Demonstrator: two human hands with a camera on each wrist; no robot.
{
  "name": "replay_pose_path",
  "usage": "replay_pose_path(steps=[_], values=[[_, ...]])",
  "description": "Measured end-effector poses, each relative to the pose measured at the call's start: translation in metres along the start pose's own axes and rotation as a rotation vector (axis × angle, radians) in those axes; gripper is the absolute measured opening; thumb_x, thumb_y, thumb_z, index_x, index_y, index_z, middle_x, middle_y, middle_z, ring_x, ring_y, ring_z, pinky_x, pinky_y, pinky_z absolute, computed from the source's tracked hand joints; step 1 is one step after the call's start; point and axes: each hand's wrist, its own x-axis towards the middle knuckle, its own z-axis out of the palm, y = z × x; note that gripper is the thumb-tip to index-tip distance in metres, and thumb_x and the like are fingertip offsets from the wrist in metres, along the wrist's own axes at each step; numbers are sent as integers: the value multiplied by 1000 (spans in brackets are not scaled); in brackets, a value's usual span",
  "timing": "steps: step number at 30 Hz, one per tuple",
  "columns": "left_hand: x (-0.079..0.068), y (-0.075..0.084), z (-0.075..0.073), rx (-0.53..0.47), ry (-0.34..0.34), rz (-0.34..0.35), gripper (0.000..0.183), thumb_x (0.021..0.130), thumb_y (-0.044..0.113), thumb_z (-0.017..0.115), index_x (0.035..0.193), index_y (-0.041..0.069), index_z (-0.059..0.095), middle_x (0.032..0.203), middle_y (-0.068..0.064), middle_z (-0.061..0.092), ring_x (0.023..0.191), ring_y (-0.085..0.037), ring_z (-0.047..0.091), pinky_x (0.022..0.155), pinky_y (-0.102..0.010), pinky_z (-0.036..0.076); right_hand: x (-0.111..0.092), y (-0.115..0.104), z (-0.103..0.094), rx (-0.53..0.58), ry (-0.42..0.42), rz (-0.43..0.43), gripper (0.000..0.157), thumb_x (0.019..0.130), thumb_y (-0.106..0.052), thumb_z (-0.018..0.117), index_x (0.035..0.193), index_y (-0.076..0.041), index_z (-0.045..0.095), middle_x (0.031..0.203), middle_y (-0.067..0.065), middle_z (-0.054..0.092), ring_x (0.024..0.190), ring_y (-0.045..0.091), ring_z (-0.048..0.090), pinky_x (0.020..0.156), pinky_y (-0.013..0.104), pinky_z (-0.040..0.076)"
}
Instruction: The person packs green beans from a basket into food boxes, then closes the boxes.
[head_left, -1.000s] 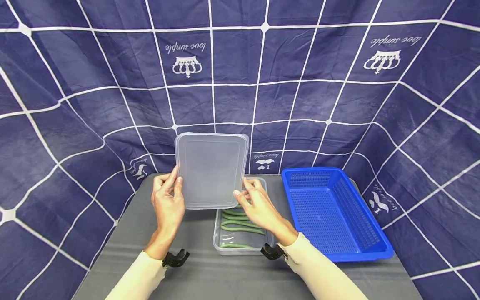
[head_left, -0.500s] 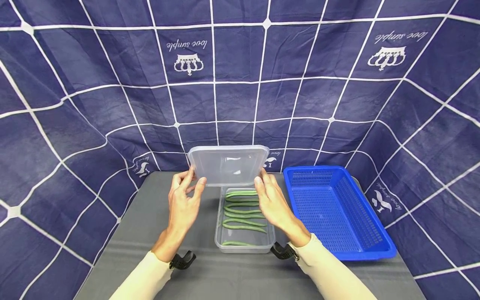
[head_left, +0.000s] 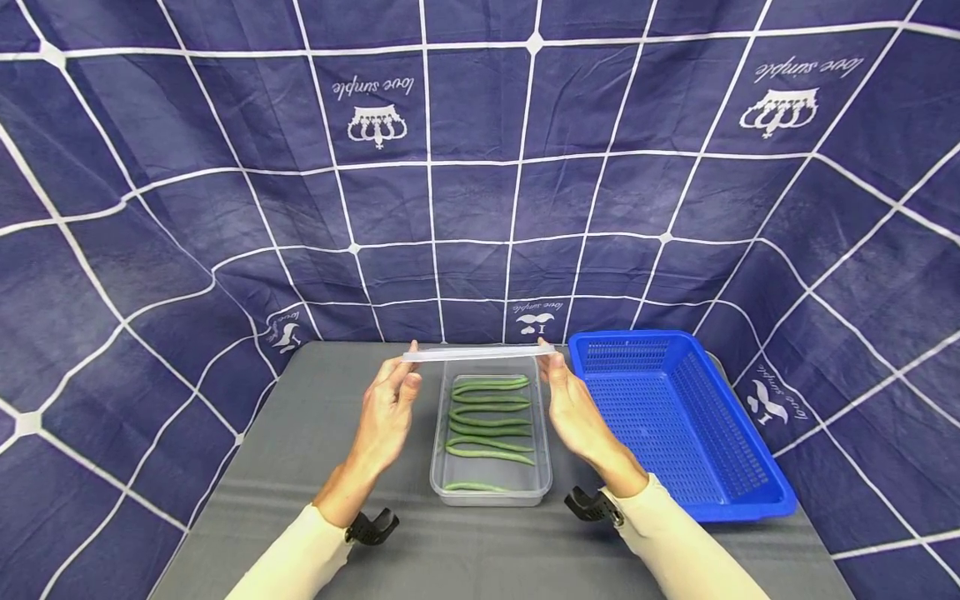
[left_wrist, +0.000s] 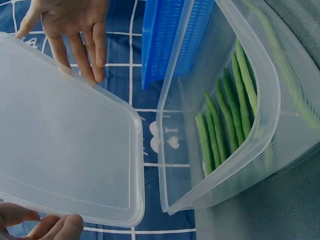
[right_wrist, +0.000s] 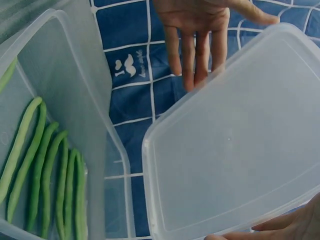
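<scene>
Between my two hands is a clear plastic lid [head_left: 480, 354], seen nearly edge-on in the head view above the far end of a clear plastic container [head_left: 491, 500]. My left hand [head_left: 386, 412] grips its left edge, while my right hand [head_left: 573, 412] grips the right edge, thumb on one face and fingers on the other. Several long green beans [head_left: 487, 422] lie crosswise in a row inside the uncovered container, one apart from the others near the front. Both wrist views show the lid [left_wrist: 65, 130] broadside, apart from the container's rim [right_wrist: 90, 90].
To the right of the container stands a blue perforated plastic basket [head_left: 645, 433] with no contents visible. A grey cloth [head_left: 300, 475] covers the table. Behind and at both sides hangs a navy curtain [head_left: 472, 200] with white grid lines.
The lid has tipped from facing me upright to almost flat and has come down, shifting right. Both hands moved right with it, uncovering the view of the beans.
</scene>
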Motion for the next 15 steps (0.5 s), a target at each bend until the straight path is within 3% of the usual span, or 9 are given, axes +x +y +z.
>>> replay_pose_path(steps=[4, 7, 9, 14, 15], values=[[-2, -3, 2, -23, -31, 24, 92, 115, 81, 33, 170, 12, 60, 161, -18, 72, 136, -42, 75, 112, -63, 56, -1, 6, -2, 160, -38, 16, 97, 121, -63, -2, 181, 10, 22, 185, 39, 31, 173, 56, 34, 141, 65, 30], [-3, -5, 3, -37, -56, 36, 98, 114, 84, 31, 170, 9, 61, 165, -18, 70, 141, -43, 75, 115, -63, 55, -2, 10, -3, 262, -67, 42, 103, 119, -67, -4, 180, 13, 18, 189, 37, 21, 177, 56, 23, 142, 63, 24], [-3, -7, 4, -49, -78, 42, 101, 113, 85, 31, 169, 5, 60, 166, -18, 69, 143, -44, 73, 119, -49, 56, -3, 11, -5, 299, -80, 57, 104, 119, -67, -4, 181, 13, 16, 190, 36, 18, 178, 55, 20, 143, 62, 22], [-6, -11, 6, -56, -152, 36, 106, 113, 86, 31, 171, 1, 56, 171, -20, 64, 153, -48, 67, 126, -57, 52, -3, 15, -11, 337, -134, 100, 94, 122, -60, -1, 182, 12, 7, 192, 36, 14, 180, 54, 16, 145, 62, 18], [-7, -13, 6, -53, -168, 31, 106, 114, 86, 30, 172, 1, 54, 172, -20, 63, 154, -49, 66, 125, -66, 50, -2, 16, -12, 344, -150, 107, 91, 123, -57, 0, 182, 12, 5, 192, 35, 11, 180, 54, 14, 145, 62, 17]])
